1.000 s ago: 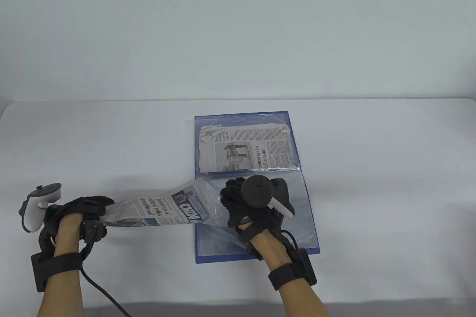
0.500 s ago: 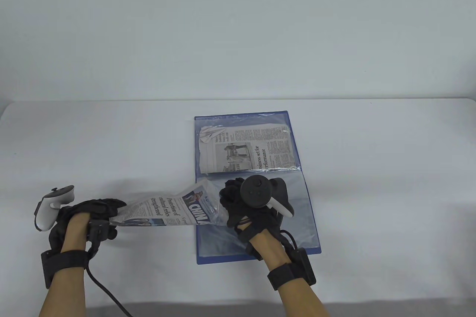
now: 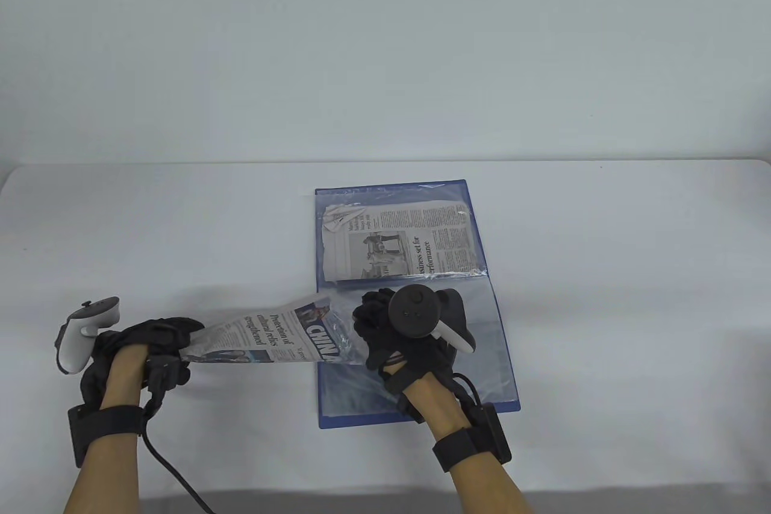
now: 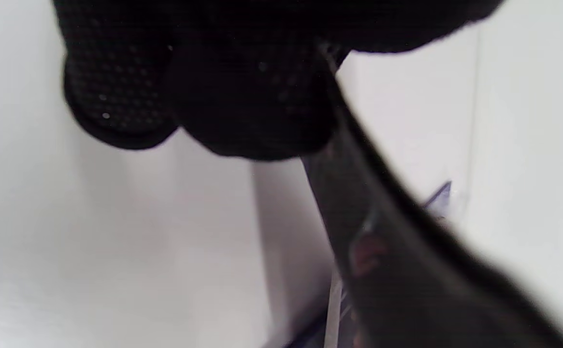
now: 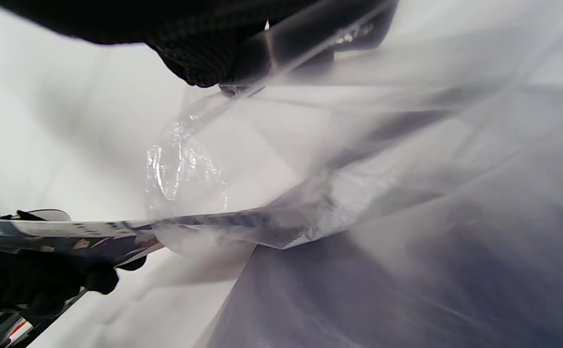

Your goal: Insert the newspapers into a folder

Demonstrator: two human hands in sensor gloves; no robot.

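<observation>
A blue folder point(image 3: 506, 357) lies open on the white table. Its far clear sleeve holds one newspaper point(image 3: 400, 240). My left hand point(image 3: 153, 351) grips the left end of a folded newspaper point(image 3: 265, 336) with a "CHINA" masthead; its right end sits inside the mouth of the near clear sleeve point(image 3: 343, 333). My right hand point(image 3: 385, 327) pinches the sleeve's top sheet and holds it lifted open. The right wrist view shows the lifted sleeve point(image 5: 358, 145) with the newspaper point(image 5: 68, 234) entering edge-on. The left wrist view shows my left fingers point(image 4: 204, 82) on the dark blurred newspaper point(image 4: 382, 251).
The white table point(image 3: 632, 267) stretches wide to the right and left of the folder. A black cable point(image 3: 174, 472) trails from my left wrist toward the near edge. A pale wall stands behind the table.
My left hand has moved right with the newspaper, pushing its right end a little further into the near sleeve. My right hand has stayed in place holding the sleeve open.
</observation>
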